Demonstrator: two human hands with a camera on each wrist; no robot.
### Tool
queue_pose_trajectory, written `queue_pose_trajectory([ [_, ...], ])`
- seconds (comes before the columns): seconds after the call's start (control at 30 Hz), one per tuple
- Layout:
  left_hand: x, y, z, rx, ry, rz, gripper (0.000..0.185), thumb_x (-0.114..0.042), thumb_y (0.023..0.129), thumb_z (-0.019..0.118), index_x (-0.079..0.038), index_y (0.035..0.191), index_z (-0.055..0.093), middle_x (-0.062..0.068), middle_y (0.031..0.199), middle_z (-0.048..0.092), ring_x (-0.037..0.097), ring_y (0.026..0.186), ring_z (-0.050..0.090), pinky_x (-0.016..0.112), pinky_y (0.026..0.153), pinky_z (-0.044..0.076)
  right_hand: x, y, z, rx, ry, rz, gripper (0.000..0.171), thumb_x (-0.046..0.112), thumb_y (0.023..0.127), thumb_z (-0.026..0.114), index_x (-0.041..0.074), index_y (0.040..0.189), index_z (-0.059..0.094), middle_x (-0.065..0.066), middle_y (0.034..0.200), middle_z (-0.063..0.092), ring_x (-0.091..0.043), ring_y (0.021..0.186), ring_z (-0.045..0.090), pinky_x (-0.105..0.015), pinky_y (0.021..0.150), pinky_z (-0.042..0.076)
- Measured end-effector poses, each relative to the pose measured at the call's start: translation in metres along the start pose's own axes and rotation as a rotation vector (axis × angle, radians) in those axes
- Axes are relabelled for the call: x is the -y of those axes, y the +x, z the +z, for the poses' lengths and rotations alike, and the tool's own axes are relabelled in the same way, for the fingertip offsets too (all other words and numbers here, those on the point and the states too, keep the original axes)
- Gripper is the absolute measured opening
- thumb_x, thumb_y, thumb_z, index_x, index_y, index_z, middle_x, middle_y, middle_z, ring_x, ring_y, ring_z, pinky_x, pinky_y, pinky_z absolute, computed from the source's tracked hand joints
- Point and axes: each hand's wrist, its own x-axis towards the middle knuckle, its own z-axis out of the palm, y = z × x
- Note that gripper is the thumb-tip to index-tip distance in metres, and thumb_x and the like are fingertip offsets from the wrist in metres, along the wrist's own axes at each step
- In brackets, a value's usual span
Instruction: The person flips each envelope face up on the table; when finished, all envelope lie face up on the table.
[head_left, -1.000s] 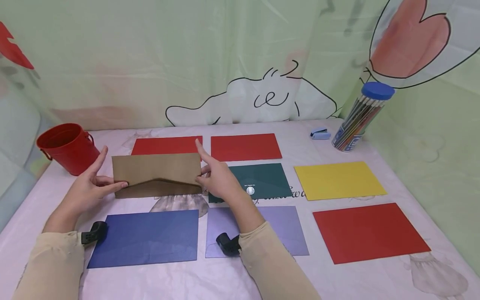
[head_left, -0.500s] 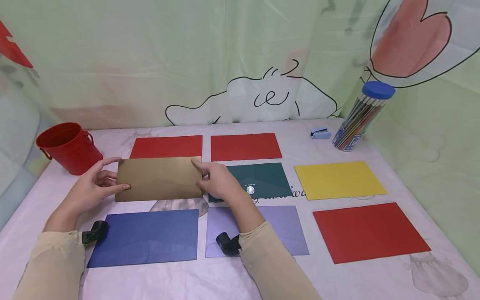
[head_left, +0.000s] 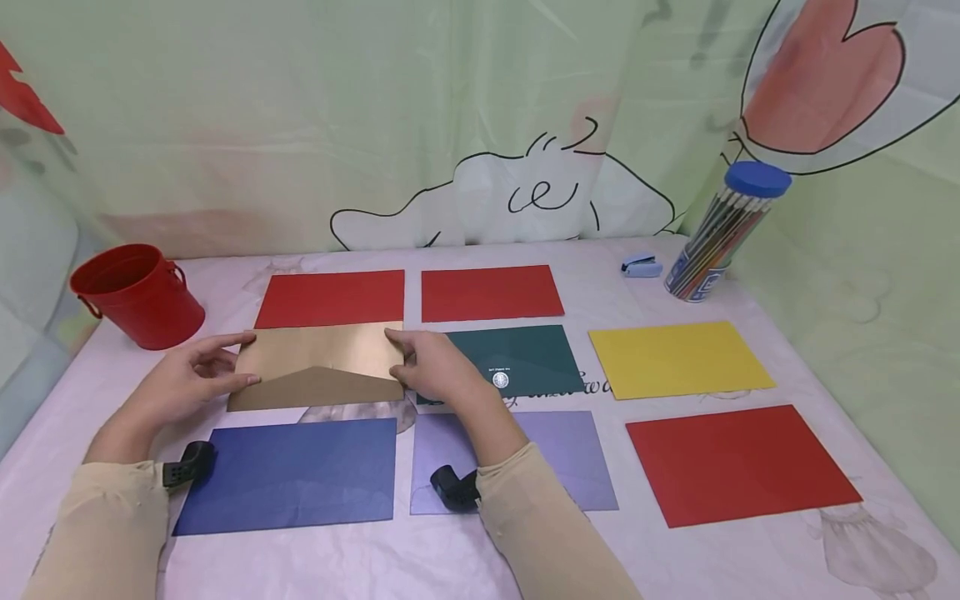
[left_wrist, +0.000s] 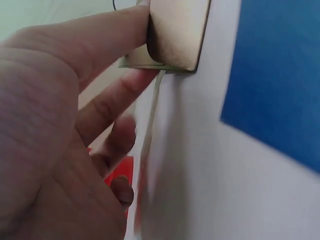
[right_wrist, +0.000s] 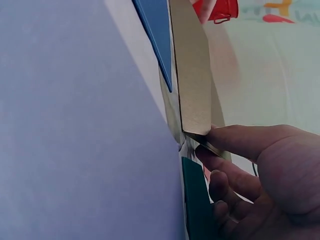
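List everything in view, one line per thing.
gold envelope: 1, gold-brown, mid-left, held at both ends
red sheets: 3, two at the back, one front right
yellow sheet: 1, right
green card: 1, dark green, centre
blue sheet: 1, front left
lilac sheet: 1, front centre
bucket: 1, red, far left
pencil tube: 1, blue lid, back right
stapler: 1, light blue, back right
left hand: pinches envelope
right hand: pinches envelope

right hand point(right_wrist: 260, 170) pinching gold envelope point(right_wrist: 192, 90)
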Motion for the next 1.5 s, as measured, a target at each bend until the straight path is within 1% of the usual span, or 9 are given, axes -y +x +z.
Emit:
queue_pose_trajectory([
  [0.13,-0.0007,0.0006,-0.0010,0.033,0.050,-0.018,0.084,-0.048,0.087,0.076,-0.012,0.155,0.042,0.018,0.118,0.059,0.034,0.103,0.053,0.033,0.072,0.050,0.0004,0.0006,0.0009,0.001,-0.019,-0.005,0.058,0.011,0.093,0.071,0.011,0.149,0.051,-0.007,0.106,0.068,-0.014,0.086,0.059,-0.023,0.068,0.047],
  [0.3,-0.0025,-0.0001,-0.0026,0.067,0.087,-0.032,0.086,-0.051,0.087,0.075,-0.012,0.155,0.040,0.017,0.118,0.058,0.035,0.105,0.052,0.032,0.071,0.049,0.0019,0.0011,0.0008,0.012,-0.028,0.018,0.059,0.013,0.091,0.075,0.013,0.147,0.054,-0.004,0.099,0.066,-0.014,0.083,0.057,-0.023,0.067,0.047],
  [0.4,-0.0030,-0.0007,-0.0033,0.079,0.098,-0.033,0.085,-0.049,0.088,0.074,-0.011,0.156,0.039,0.018,0.118,0.057,0.034,0.104,0.053,0.032,0.070,0.049,0.0025,0.0013,0.0005,0.020,-0.032,0.024,0.060,0.013,0.091,0.075,0.014,0.147,0.054,-0.003,0.099,0.066,-0.014,0.081,0.057,-0.024,0.068,0.046],
  [0.53,-0.0034,-0.0006,-0.0039,0.088,0.099,-0.034,0.084,-0.046,0.090,0.074,-0.012,0.156,0.037,0.019,0.120,0.056,0.036,0.105,0.053,0.032,0.071,0.050,0.0024,0.0018,0.0006,0.023,-0.039,0.018,0.059,0.013,0.091,0.075,0.014,0.147,0.054,-0.004,0.102,0.067,-0.015,0.085,0.057,-0.024,0.072,0.046],
  [0.63,-0.0027,0.0001,-0.0038,0.086,0.111,-0.012,0.082,-0.043,0.090,0.074,-0.010,0.156,0.038,0.022,0.122,0.054,0.040,0.108,0.051,0.039,0.074,0.053,0.0015,0.0024,0.0013,0.021,-0.046,0.008,0.059,0.013,0.091,0.075,0.013,0.146,0.055,-0.006,0.108,0.068,-0.015,0.092,0.058,-0.025,0.076,0.047],
  [0.77,-0.0006,-0.0004,-0.0019,0.075,0.150,0.015,0.077,-0.039,0.091,0.074,-0.006,0.153,0.042,0.027,0.128,0.049,0.049,0.116,0.042,0.054,0.080,0.054,0.0013,0.0006,0.0021,0.018,-0.106,0.006,0.053,0.017,0.090,0.077,0.011,0.140,0.061,-0.011,0.122,0.061,-0.019,0.105,0.056,-0.027,0.083,0.049],
  [0.9,0.0011,-0.0004,0.0004,0.074,0.163,-0.003,0.076,-0.040,0.091,0.074,-0.006,0.152,0.044,0.028,0.131,0.045,0.052,0.120,0.037,0.059,0.083,0.052,0.0009,-0.0016,0.0024,0.018,-0.123,0.012,0.048,0.019,0.089,0.078,0.009,0.134,0.066,-0.012,0.126,0.055,-0.021,0.111,0.052,-0.029,0.087,0.049],
  [1.17,0.0013,-0.0006,0.0003,0.077,0.154,-0.010,0.076,-0.041,0.091,0.074,-0.006,0.151,0.045,0.028,0.131,0.045,0.050,0.116,0.043,0.059,0.083,0.053,0.0008,-0.0017,0.0025,0.023,-0.111,0.021,0.048,0.019,0.090,0.077,0.010,0.136,0.065,-0.012,0.125,0.053,-0.021,0.111,0.051,-0.029,0.085,0.049],
  [1.5,-0.0011,0.0000,-0.0006,0.083,0.155,-0.010,0.075,-0.040,0.091,0.073,-0.005,0.151,0.045,0.028,0.129,0.045,0.048,0.114,0.043,0.056,0.081,0.054,-0.0020,0.0009,0.0042,0.004,-0.133,-0.014,0.043,0.018,0.092,0.075,0.007,0.133,0.066,-0.011,0.120,0.055,-0.020,0.108,0.053,-0.029,0.086,0.049],
])
